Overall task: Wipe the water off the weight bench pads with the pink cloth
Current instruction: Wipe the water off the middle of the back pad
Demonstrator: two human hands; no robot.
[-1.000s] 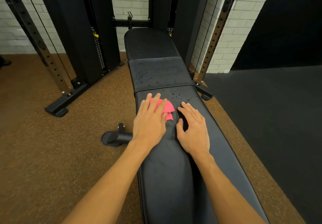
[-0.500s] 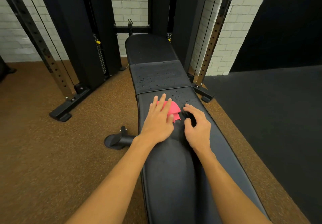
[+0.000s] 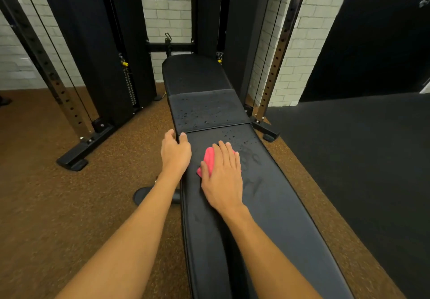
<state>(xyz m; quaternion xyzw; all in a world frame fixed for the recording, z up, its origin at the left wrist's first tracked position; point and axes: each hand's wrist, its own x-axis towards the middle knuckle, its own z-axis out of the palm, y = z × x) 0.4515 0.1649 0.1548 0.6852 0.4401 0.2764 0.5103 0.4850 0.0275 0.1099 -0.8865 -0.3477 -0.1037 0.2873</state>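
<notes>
The black weight bench runs away from me down the middle; its long near pad point(image 3: 274, 205) carries water drops at its far end, and the middle pad point(image 3: 209, 109) is also beaded with drops. The pink cloth point(image 3: 207, 158) lies crumpled on the near pad. My right hand point(image 3: 222, 175) presses flat on top of the cloth, fingers together and pointing away. My left hand point(image 3: 175, 153) rests on the near pad's left edge, beside the cloth, holding nothing. Most of the cloth is hidden under my right hand.
The far pad point(image 3: 193, 73) ends at a black cable machine with steel uprights point(image 3: 277, 49) against a white brick wall. A black machine foot point(image 3: 76, 152) lies on the brown floor at left. A bench foot point(image 3: 142, 195) sticks out below my left forearm. Dark matting point(image 3: 363, 159) covers the right.
The cloth has passed from under my left hand to under my right hand. My left hand has slid left to the pad's edge.
</notes>
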